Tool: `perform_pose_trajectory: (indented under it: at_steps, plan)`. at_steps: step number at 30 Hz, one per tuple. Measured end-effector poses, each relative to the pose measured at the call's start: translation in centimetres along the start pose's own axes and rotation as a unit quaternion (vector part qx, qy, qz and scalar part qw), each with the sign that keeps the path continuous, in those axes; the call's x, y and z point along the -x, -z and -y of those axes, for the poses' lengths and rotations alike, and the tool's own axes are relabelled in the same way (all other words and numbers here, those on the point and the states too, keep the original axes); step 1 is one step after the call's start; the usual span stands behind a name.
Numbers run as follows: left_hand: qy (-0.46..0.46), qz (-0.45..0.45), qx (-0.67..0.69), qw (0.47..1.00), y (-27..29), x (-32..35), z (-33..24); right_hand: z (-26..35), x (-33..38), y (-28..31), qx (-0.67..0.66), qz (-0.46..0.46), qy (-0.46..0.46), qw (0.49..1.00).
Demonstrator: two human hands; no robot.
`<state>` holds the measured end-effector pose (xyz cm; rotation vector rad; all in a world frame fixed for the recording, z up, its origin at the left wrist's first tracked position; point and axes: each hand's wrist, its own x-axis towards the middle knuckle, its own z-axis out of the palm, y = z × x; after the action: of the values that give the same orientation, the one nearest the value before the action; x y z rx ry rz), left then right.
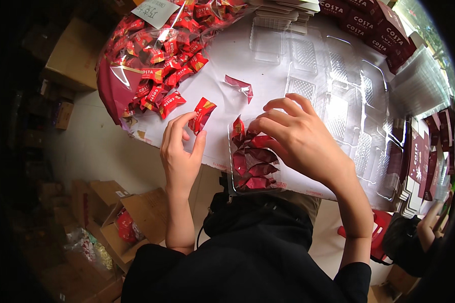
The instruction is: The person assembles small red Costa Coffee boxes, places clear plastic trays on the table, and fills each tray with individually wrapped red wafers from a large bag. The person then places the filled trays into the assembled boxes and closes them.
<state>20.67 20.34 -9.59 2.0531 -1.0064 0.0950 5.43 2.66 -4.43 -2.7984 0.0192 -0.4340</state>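
Observation:
My left hand (pixel 179 149) pinches a red wrapped candy (pixel 203 113) by its lower end, just above the table's near edge. My right hand (pixel 298 136) reaches over a clear plastic tray (pixel 233 188) that holds several red wrapped candies (pixel 255 164); its fingertips press a candy (pixel 239 127) at the tray's far end. A single loose candy (pixel 240 87) lies on the white table (pixel 222 55) beyond both hands.
A big clear bag (pixel 114 81) of red candies spills open at far left. Empty clear trays (pixel 349 86) spread to the right, with red boxes (pixel 369 25) behind and flat red cartons (pixel 424 156) at right. Cardboard boxes (pixel 136 217) stand on the floor. Another person (pixel 419 232) crouches lower right.

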Motion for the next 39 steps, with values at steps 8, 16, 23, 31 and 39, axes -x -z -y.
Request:
perform_pose_trajectory:
  at_steps: [8, 16, 23, 31, 39]
  plan:
    - [0.009, -0.022, 0.032, 0.999, 0.7, 0.7, -0.6, 0.7, 0.1, 0.7, 0.012, -0.045, 0.012, 0.999]
    - [-0.015, -0.023, 0.04, 0.999, 1.3, 1.0, -0.8, 3.1, 1.4, 0.5, -0.044, 0.023, 0.049, 0.998]
    - [-0.055, 0.029, 0.1, 0.993, 2.2, 1.6, -2.3, 3.1, 1.7, 0.2, -0.054, -0.046, 0.044, 0.996]
    - [-0.254, 0.101, 0.063, 0.96, 2.8, 1.4, -6.2, 4.5, 1.4, 2.0, -0.19, -0.113, -0.03, 0.975]
    - [-0.243, 0.184, 0.078, 0.949, 3.0, 0.9, -4.4, 3.3, 3.7, 2.8, -0.296, -0.1, -0.144, 0.939]
